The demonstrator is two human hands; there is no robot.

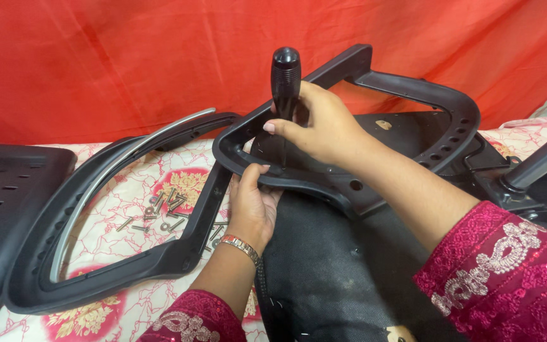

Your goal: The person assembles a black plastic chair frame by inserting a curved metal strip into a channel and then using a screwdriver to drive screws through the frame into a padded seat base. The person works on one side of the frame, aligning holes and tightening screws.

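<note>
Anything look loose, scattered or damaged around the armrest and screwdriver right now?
The screws lie scattered loose on the floral cloth inside the spare armrest loop, easy to lose. Otherwise the right hand holds the screwdriver upright; the left hand steadies the armrest.

Home: floral bedsheet (134, 183), red drape (128, 57)

The screwdriver handle (285, 79) is glossy black. The armrest frame (413, 95) at the right is black, and the near seat cushion (324, 266) is black fabric. The armrest (96, 253) at the left is black with a silver strip. The bedsheet (153, 183) is cream with red and gold flowers. The far curtain (128, 57) is red-orange. The sleeves (508, 272) are magenta with pale embroidery. The screws (166, 212) are silver.
</note>
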